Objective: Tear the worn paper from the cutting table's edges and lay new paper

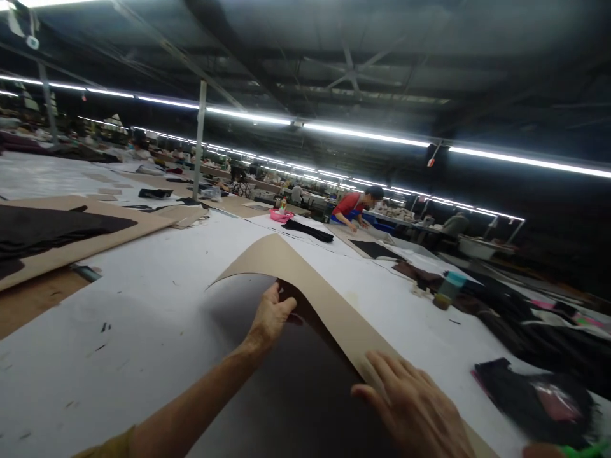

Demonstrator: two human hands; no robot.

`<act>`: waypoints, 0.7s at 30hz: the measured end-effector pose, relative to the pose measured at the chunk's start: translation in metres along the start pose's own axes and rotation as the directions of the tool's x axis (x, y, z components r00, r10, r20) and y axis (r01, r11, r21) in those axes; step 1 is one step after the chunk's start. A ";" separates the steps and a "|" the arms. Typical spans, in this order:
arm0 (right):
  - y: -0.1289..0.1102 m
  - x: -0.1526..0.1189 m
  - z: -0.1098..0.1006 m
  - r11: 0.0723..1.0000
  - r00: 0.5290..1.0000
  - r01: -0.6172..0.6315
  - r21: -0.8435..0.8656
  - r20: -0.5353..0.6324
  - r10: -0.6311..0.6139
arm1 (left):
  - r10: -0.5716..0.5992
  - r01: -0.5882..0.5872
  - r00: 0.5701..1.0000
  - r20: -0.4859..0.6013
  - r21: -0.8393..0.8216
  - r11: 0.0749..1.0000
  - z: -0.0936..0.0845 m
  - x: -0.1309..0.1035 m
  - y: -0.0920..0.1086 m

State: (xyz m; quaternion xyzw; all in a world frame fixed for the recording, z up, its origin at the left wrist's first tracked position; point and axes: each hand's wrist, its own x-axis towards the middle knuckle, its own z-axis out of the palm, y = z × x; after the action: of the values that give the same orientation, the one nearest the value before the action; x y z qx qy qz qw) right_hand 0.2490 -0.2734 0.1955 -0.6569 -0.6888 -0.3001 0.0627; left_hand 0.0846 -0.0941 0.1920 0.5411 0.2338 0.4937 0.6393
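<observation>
A large, thin brown paper sheet [312, 280] arches up in front of me, its far part bent into a peak and its underside dark. Reaching beneath the arch, my left hand [271, 318] pinches the sheet near its raised edge; the fingertips are partly hidden in shadow. My right hand [415, 397] lies on the sheet closer to me, fingers stretched along its upper face and thumb spread away. Under the sheet is the white table surface [157, 331].
Dark fabric pieces [52, 226] lie on brown board at left. To the right are a teal-topped bottle [449, 289], dark cloth [529, 401], and part of a hand beside something green. Farther back, a person in red [348, 207] leans over the table near a pink basin [281, 215].
</observation>
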 end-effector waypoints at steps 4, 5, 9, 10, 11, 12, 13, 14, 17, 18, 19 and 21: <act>-0.013 0.040 -0.015 0.991 0.991 -0.135 0.007 0.023 0.134 | 0.028 -0.029 0.998 0.052 0.009 1.000 0.010 0.003 -0.003; -0.016 0.048 -0.018 0.987 0.984 -0.163 0.005 0.073 0.162 | 0.028 -0.029 0.998 0.054 0.014 0.999 0.011 0.003 -0.004; -0.021 0.070 -0.024 0.985 0.967 -0.148 -0.088 0.197 0.163 | 0.018 -0.022 0.998 0.055 0.057 0.998 0.006 0.005 -0.004; -0.018 0.073 -0.026 0.982 0.965 -0.145 -0.123 0.203 0.168 | 0.022 -0.026 0.998 0.064 0.065 0.998 0.004 0.006 -0.004; -0.013 0.077 -0.028 0.975 0.960 -0.158 -0.156 0.205 0.189 | 0.024 -0.030 0.997 0.073 0.073 0.997 0.001 0.007 -0.005; -0.005 0.082 -0.030 0.964 0.953 -0.188 -0.186 0.204 0.225 | 0.026 -0.032 0.996 0.080 0.081 0.996 -0.001 0.008 -0.006; 0.005 0.087 -0.032 0.948 0.940 -0.235 -0.216 0.198 0.278 | 0.022 -0.029 0.997 0.079 0.093 0.995 -0.003 0.008 -0.008; 0.018 0.093 -0.034 0.926 0.922 -0.286 -0.247 0.194 0.336 | 0.010 -0.017 0.998 0.065 0.108 0.994 -0.005 0.009 -0.010; 0.067 0.109 -0.035 0.864 0.857 -0.397 -0.309 0.212 0.470 | -0.049 0.051 0.999 -0.024 0.133 0.990 -0.008 0.010 -0.018; 0.084 0.112 -0.033 0.853 0.835 -0.428 -0.297 0.230 0.499 | -0.070 0.076 0.996 -0.053 0.127 0.989 -0.010 0.010 -0.021; 0.102 0.115 -0.030 0.848 0.814 -0.463 -0.259 0.256 0.522 | -0.092 0.100 0.993 -0.077 0.116 0.988 -0.012 0.010 -0.025; 0.134 0.117 -0.020 0.827 0.778 -0.521 -0.211 0.281 0.561 | -0.129 0.138 0.986 -0.107 0.084 0.987 -0.019 0.010 -0.032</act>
State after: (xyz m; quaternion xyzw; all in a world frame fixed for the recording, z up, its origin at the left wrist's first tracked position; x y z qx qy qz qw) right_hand 0.3542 -0.1877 0.3127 -0.8704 -0.4516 -0.1960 -0.0101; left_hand 0.0847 -0.0744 0.1588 0.5272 0.3239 0.4651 0.6331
